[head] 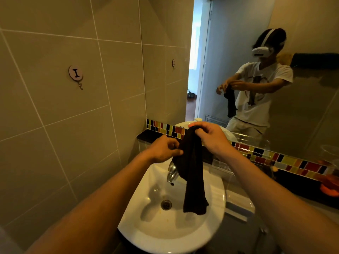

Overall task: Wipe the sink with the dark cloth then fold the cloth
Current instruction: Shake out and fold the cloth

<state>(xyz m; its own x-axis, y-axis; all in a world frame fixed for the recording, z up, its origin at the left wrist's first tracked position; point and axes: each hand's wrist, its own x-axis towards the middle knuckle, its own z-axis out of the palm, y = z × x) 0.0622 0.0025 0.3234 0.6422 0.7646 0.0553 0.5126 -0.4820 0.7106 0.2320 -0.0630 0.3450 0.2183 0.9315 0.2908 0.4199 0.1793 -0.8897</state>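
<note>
Both grips pinch dark cloth (192, 162): right hand (209, 136) at top edge, left hand (163, 151) on side edge just below-left. Cloth hangs below grips over white sink (183, 233), hiding part of faucet (171, 173).

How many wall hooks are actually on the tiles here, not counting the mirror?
1: the round wall hook marked "I" sits on the left tiled wall, above and left of the sink. The second one seen near the mirror edge is only its reflection.
</note>
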